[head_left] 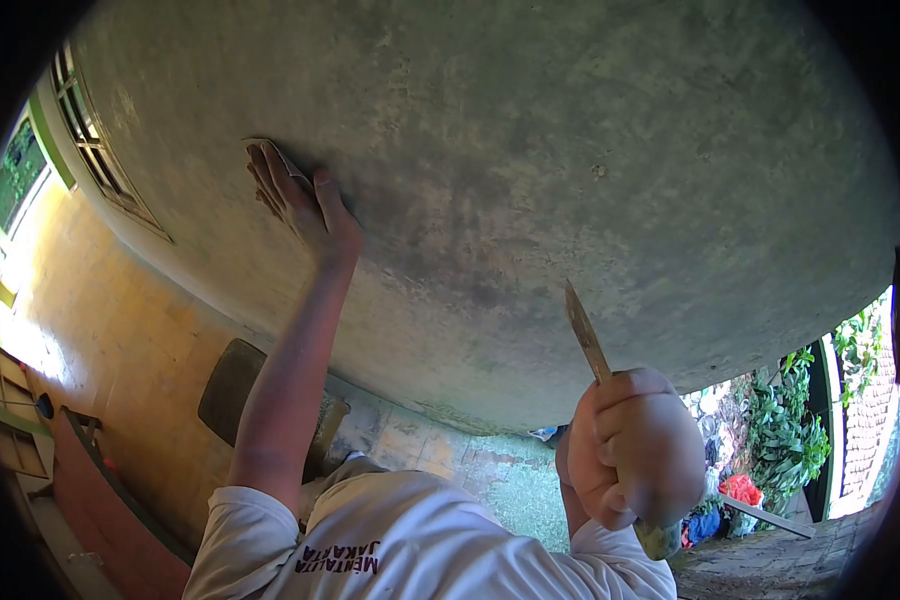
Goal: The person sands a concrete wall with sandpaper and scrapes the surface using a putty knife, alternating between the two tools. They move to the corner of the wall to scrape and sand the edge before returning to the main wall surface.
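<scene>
My left hand [305, 205] lies flat against a grey plastered wall [490, 120], fingers stretched out. Under its palm and fingers is a thin sheet of sandpaper [257, 140], pressed to the wall with only its edge showing. In my right hand [638, 445], a fist is wrapped round the handle of a knife [587, 332]. Its narrow, pointed blade is stained brown and points up towards the wall. The butt of the handle sticks out below the fist. Dark, scuffed patches and pale scratches mark the plaster between the two hands.
A window [100, 150] is set in the wall at the far left. Below on the tiled floor [140, 270] stand a dark chair [232, 390] and a reddish tabletop [110, 500]. Plants [785, 430] and a red plastic bag [740, 490] are at the right.
</scene>
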Demonstrator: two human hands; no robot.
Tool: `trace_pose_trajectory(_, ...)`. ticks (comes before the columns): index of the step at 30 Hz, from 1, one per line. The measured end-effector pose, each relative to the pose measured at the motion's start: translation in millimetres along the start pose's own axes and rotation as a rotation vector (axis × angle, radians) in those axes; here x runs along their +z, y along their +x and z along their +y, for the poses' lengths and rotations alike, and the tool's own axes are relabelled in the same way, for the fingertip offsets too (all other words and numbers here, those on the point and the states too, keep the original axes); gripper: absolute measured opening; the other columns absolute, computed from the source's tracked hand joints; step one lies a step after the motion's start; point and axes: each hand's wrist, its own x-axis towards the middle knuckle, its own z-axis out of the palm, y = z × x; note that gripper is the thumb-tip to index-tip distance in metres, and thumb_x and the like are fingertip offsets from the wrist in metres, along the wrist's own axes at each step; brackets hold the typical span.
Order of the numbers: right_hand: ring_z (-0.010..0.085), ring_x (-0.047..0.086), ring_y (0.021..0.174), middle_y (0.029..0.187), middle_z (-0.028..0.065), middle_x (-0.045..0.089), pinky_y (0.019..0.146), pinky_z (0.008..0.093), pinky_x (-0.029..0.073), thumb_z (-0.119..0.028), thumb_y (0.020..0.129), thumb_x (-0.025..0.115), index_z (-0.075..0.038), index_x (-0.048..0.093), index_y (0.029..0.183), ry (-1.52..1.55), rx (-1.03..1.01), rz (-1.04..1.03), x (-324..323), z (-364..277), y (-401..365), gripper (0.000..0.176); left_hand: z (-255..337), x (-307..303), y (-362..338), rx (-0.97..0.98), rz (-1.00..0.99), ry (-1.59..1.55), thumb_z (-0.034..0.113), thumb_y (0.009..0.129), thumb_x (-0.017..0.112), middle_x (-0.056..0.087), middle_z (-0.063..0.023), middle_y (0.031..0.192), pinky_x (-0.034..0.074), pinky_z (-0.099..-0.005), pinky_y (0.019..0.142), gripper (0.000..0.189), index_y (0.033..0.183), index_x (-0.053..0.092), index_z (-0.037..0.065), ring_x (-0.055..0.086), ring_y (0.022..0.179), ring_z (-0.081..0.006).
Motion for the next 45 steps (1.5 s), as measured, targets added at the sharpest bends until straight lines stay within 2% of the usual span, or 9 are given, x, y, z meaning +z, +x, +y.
trace_pose_trajectory(11, 0.0111, 0.039, 0.042, 0.055, 0.0017, 0.042, 0.041, 0.0270, 0.035, -0.019, 0.091, 0.058, -0.011, 0.036, 0.073, -0.164, 0.193, 0.060, 6.1, 23.3, -2.0, 0.030, 1.2, -2.1, 0.3, -0.018, -0.005, 0.024, 0.047, 0.096, 0.037, 0.010, -0.0210, 0.156, 0.001, -0.0546, 0.114, 0.074, 0.150, 0.013, 0.001, 0.005, 0.144, -0.0394)
trace_pose_trajectory(18, 0.0115, 0.039, 0.045, 0.059, 0.0024, 0.044, 0.043, 0.0280, 0.033, -0.017, 0.092, 0.056, -0.011, 0.037, 0.080, -0.026, -0.001, 0.081, -1.6, 11.7, 2.4, 0.023, 0.9, -0.7, -0.2, -0.013, 0.003, 0.027, 0.047, 0.096, 0.037, 0.011, -0.0205, 0.156, 0.001, -0.0548, 0.114, 0.074, 0.150, 0.014, 0.003, 0.005, 0.144, -0.0393)
trace_pose_trajectory(21, 0.0109, 0.039, 0.043, 0.057, 0.0024, 0.044, 0.042, 0.0271, 0.033, -0.018, 0.092, 0.055, -0.012, 0.036, 0.076, -0.092, 0.140, 0.026, -4.2, 25.0, 5.7, 0.026, 3.8, -0.7, 0.9, -0.015, 0.008, 0.016, 0.047, 0.096, 0.037, 0.011, -0.0203, 0.156, 0.001, -0.0551, 0.114, 0.074, 0.150, 0.014, 0.003, 0.005, 0.145, -0.0390)
trace_pose_trajectory(27, 0.0129, 0.039, 0.039, 0.054, 0.0019, 0.041, 0.038, 0.0288, 0.039, -0.020, 0.090, 0.063, -0.008, 0.037, 0.074, -0.040, 0.033, 0.150, -1.0, 10.0, 9.3, 0.033, 4.4, -1.7, -0.2, -0.039, 0.008, 0.022, 0.047, 0.095, 0.037, 0.012, -0.0204, 0.156, 0.001, -0.0549, 0.114, 0.074, 0.150, 0.014, 0.003, 0.006, 0.145, -0.0388)
trace_pose_trajectory(30, 0.0125, 0.040, 0.040, 0.056, 0.0032, 0.044, 0.037, 0.0274, 0.038, -0.023, 0.090, 0.064, -0.010, 0.037, 0.073, -0.024, 0.205, 0.164, -1.3, 27.3, 11.1, 0.035, 4.7, -1.0, 0.9, -0.024, 0.009, 0.020, 0.047, 0.095, 0.038, 0.011, -0.0204, 0.156, 0.001, -0.0548, 0.114, 0.074, 0.150, 0.014, 0.003, 0.005, 0.144, -0.0392)
trace_pose_trajectory(33, 0.0129, 0.040, 0.040, 0.057, 0.0028, 0.044, 0.038, 0.0281, 0.037, -0.023, 0.091, 0.063, -0.009, 0.036, 0.072, -0.013, 0.043, 0.175, -2.7, 5.8, 12.2, 0.036, 4.1, -2.5, 0.5, 0.001, 0.007, 0.032, 0.048, 0.095, 0.037, 0.011, -0.0205, 0.156, 0.002, -0.0545, 0.114, 0.074, 0.150, 0.014, 0.003, 0.005, 0.144, -0.0395)
trace_pose_trajectory(38, 0.0111, 0.041, 0.040, 0.056, 0.0032, 0.046, 0.036, 0.0249, 0.037, -0.025, 0.092, 0.062, -0.009, 0.035, 0.071, -0.142, 0.077, 0.164, -4.8, 21.0, 12.8, 0.037, 5.7, -1.2, -1.6, -0.026, 0.003, 0.029, 0.049, 0.095, 0.037, 0.011, -0.0209, 0.156, 0.002, -0.0544, 0.114, 0.075, 0.150, 0.014, 0.003, 0.006, 0.144, -0.0395)
trace_pose_trajectory(40, 0.0109, 0.037, 0.045, 0.059, 0.0030, 0.043, 0.042, 0.0290, 0.031, -0.011, 0.093, 0.047, -0.012, 0.037, 0.079, -0.010, -0.003, 0.056, -11.9, 14.5, 15.0, 0.017, 4.7, -1.7, 0.9, -0.028, 0.011, 0.037, 0.049, 0.095, 0.036, 0.012, -0.0208, 0.156, 0.002, -0.0545, 0.114, 0.075, 0.150, 0.014, 0.003, 0.006, 0.144, -0.0395)
trace_pose_trajectory(45, 0.0110, 0.037, 0.045, 0.061, 0.0032, 0.043, 0.043, 0.0288, 0.031, -0.010, 0.092, 0.047, -0.012, 0.038, 0.081, -0.053, 0.050, 0.075, -11.5, 19.2, 13.5, 0.015, 4.9, -0.3, 0.4, -0.045, 0.008, 0.011, 0.050, 0.095, 0.037, 0.012, -0.0207, 0.156, 0.002, -0.0540, 0.114, 0.076, 0.150, 0.014, 0.001, 0.006, 0.144, -0.0391)
